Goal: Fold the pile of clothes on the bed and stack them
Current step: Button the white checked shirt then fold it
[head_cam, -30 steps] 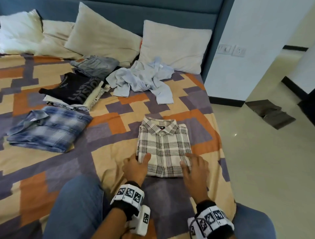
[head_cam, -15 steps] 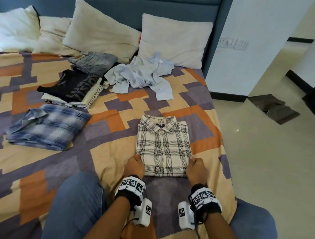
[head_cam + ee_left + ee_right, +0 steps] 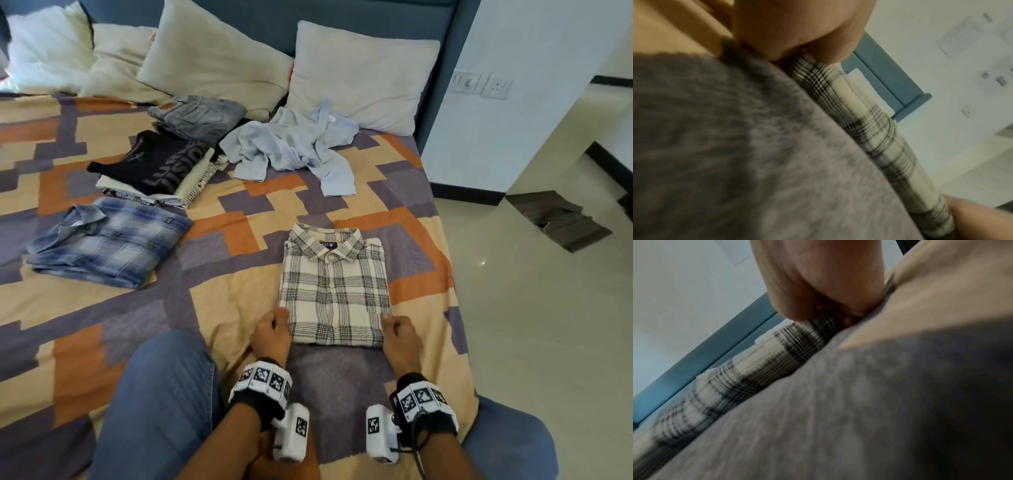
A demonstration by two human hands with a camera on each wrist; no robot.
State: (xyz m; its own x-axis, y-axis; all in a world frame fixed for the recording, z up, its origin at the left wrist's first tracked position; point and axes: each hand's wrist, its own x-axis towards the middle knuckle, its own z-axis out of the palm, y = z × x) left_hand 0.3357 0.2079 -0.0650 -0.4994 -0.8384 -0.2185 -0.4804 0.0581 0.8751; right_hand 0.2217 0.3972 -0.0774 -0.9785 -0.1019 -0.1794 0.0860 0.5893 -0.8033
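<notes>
A folded cream and black plaid shirt (image 3: pixel 334 286) lies collar away from me near the bed's right edge. My left hand (image 3: pixel 272 330) grips its near left corner, my right hand (image 3: pixel 399 334) its near right corner, fingers curled under the fold. Both wrist views show the shirt's thick near edge (image 3: pixel 875 134) (image 3: pixel 748 374) pinched in the hands. A folded blue plaid shirt (image 3: pixel 109 245) lies at the left. Behind it is a stack topped by a black printed tee (image 3: pixel 161 162), then folded grey jeans (image 3: pixel 198 116). An unfolded pale blue shirt (image 3: pixel 291 145) lies crumpled near the pillows.
The bed has a patterned orange, purple and tan cover (image 3: pixel 239 219). Several pillows (image 3: pixel 363 72) lean on the blue headboard. My knee in jeans (image 3: pixel 154 401) rests on the bed at the lower left. Tiled floor (image 3: pixel 531 325) lies right of the bed.
My hands, flat on the plaid shirt's near corners a second ago, have curled round those corners. The shirt lies in the same place.
</notes>
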